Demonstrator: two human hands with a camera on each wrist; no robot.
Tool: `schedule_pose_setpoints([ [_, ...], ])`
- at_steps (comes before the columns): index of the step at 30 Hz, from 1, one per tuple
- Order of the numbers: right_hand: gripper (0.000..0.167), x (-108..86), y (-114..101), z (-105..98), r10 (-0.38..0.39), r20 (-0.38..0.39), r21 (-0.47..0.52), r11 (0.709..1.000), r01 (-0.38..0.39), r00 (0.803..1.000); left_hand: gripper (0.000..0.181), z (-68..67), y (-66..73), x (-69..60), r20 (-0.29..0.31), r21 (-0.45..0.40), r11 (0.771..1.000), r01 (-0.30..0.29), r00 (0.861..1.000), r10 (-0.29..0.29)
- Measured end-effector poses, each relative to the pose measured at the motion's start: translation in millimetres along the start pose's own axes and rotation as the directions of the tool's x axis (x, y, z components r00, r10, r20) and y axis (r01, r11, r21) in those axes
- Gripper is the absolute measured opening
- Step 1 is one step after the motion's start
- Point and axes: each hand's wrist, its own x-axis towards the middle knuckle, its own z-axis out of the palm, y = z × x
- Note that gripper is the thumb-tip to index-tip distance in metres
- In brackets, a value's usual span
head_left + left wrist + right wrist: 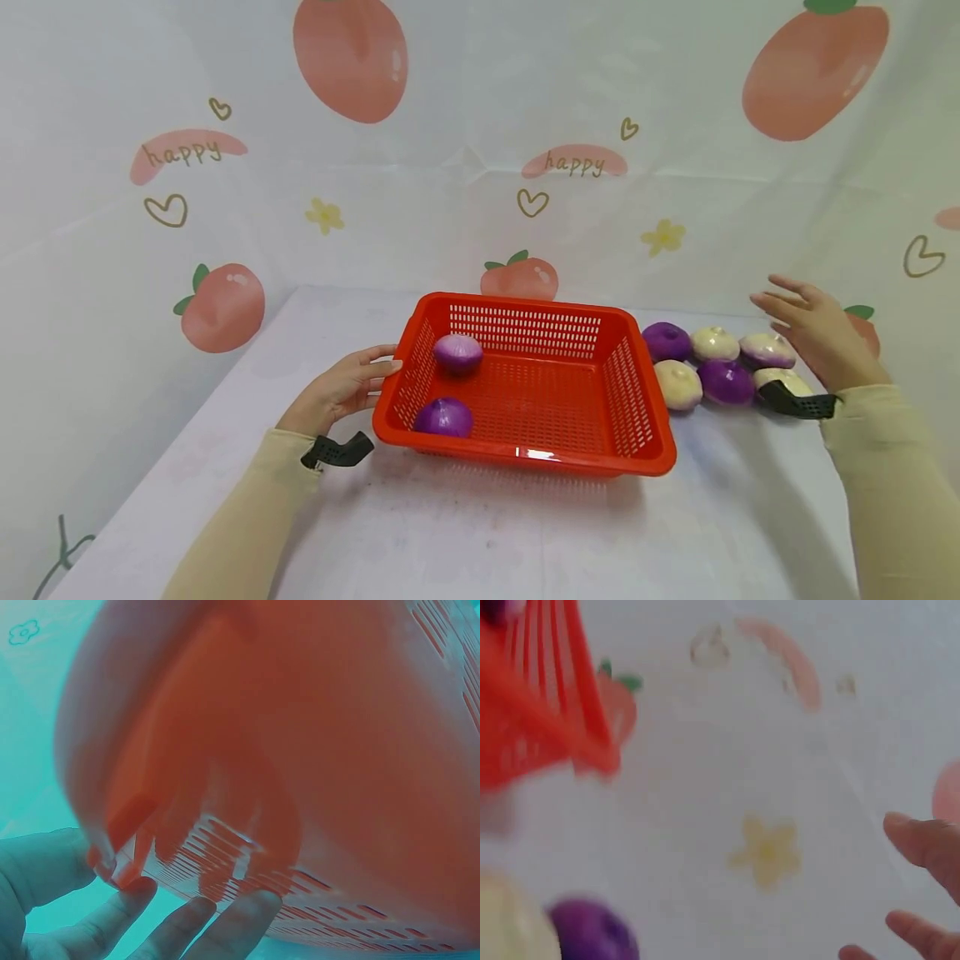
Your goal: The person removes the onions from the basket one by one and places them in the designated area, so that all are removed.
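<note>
A red plastic basket (525, 461) stands on the table, with two purple onions (444, 417) inside at its left end. My left hand (345, 387) holds the basket's left side; in the left wrist view, the thumb is at the rim and the fingers (238, 919) lie against the slotted outer wall. To the basket's right sit several glossy onions, among them a purple onion (726, 382) and a cream one (678, 385). Above the right end of that group hovers my right hand (821, 333), holding nothing, its fingers spread apart.
A white table (480, 533) lies under everything. Behind it hangs a white cloth (435, 217) printed with fruit, hearts and flowers. Black straps with small devices (341, 450) are on both wrists.
</note>
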Motion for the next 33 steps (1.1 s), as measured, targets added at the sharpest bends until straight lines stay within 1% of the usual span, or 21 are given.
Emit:
schedule_pose_setpoints([
  [1, 0.065, 4.8, -8, 12, -0.034, 0.016, 0.051, 0.998, 0.033, 0.999, 0.063, -0.3, 0.2, 0.1, -0.002, -0.001, 1.0, 0.002, 1.0, -0.002],
  [3, 0.063, 13.2, -23, 37, -0.118, 0.031, 0.091, 0.989, 0.114, 0.993, 0.063, -0.6, 0.4, 0.0, -0.003, 0.001, 1.0, 0.003, 1.0, -0.003],
  [4, 0.061, 16.4, -30, 51, -0.144, 0.035, 0.093, 0.986, 0.141, 0.989, 0.062, -1.0, 0.2, 0.2, -0.004, 0.001, 1.0, 0.003, 1.0, -0.003],
  [6, 0.055, 21.9, -41, 79, -0.231, 0.044, 0.133, 0.966, 0.224, 0.972, 0.063, -1.5, -0.3, 0.6, -0.002, 0.003, 1.0, 0.002, 1.0, -0.002],
  [8, 0.057, 26.1, -50, 108, -0.274, 0.049, 0.088, 0.959, 0.269, 0.96, 0.063, -1.9, -0.7, 0.6, 0.001, 0.003, 1.0, 0.0, 1.0, 0.0],
  [11, 0.055, 33.5, -57, 148, -0.333, 0.092, 0.027, 0.943, 0.332, 0.938, 0.063, -2.8, -1.1, 0.4, 0.001, -0.002, 1.0, 0.003, 1.0, -0.003],
  [14, 0.057, 37.3, -57, 185, -0.354, 0.171, -0.03, 0.931, 0.364, 0.919, 0.062, -3.2, -0.9, -0.3, 0.0, -0.005, 1.0, 0.005, 1.0, -0.005],
  [17, 0.057, 37.2, -54, 220, -0.372, 0.263, -0.04, 0.918, 0.395, 0.89, 0.063, -3.0, -0.6, -0.9, -0.001, -0.006, 1.0, 0.007, 1.0, -0.007],
  [19, 0.056, 36.4, -49, 239, -0.366, 0.315, -0.062, 0.913, 0.404, 0.876, 0.063, -2.4, -0.2, -1.1, -0.002, -0.005, 1.0, 0.007, 1.0, -0.007],
  [21, 0.055, 35.9, -44, 257, -0.35, 0.354, -0.112, 0.905, 0.41, 0.867, 0.064, -1.7, 0.1, -1.1, 0.0, -0.007, 1.0, 0.006, 1.0, -0.006],
  [22, 0.055, 35.7, -41, 265, -0.331, 0.371, -0.137, 0.905, 0.403, 0.868, 0.064, -1.4, 0.3, -1.1, 0.001, -0.008, 1.0, 0.006, 1.0, -0.006],
  [25, 0.055, 36.2, -32, 287, -0.258, 0.446, -0.194, 0.907, 0.374, 0.857, 0.064, -0.8, 0.7, -1.2, 0.005, -0.013, 1.0, 0.005, 1.0, -0.005],
  [27, 0.054, 36.7, -25, 298, -0.217, 0.52, -0.203, 0.908, 0.366, 0.826, 0.063, -0.7, 0.8, -1.4, 0.005, -0.015, 1.0, 0.006, 1.0, -0.006],
  [28, 0.054, 36.8, -22, 302, -0.19, 0.556, -0.203, 0.913, 0.353, 0.809, 0.063, -0.7, 0.9, -1.4, 0.005, -0.016, 1.0, 0.006, 1.0, -0.006],
  [31, 0.055, 37.3, -15, 313, -0.117, 0.651, -0.192, 0.93, 0.312, 0.75, 0.063, -0.7, 1.0, -1.0, 0.006, -0.013, 1.0, 0.007, 1.0, -0.007],
  [33, 0.056, 38.0, -12, 318, -0.072, 0.697, -0.194, 0.939, 0.285, 0.713, 0.064, -0.4, 1.1, -0.4, 0.008, -0.009, 1.0, 0.007, 1.0, -0.007],
])
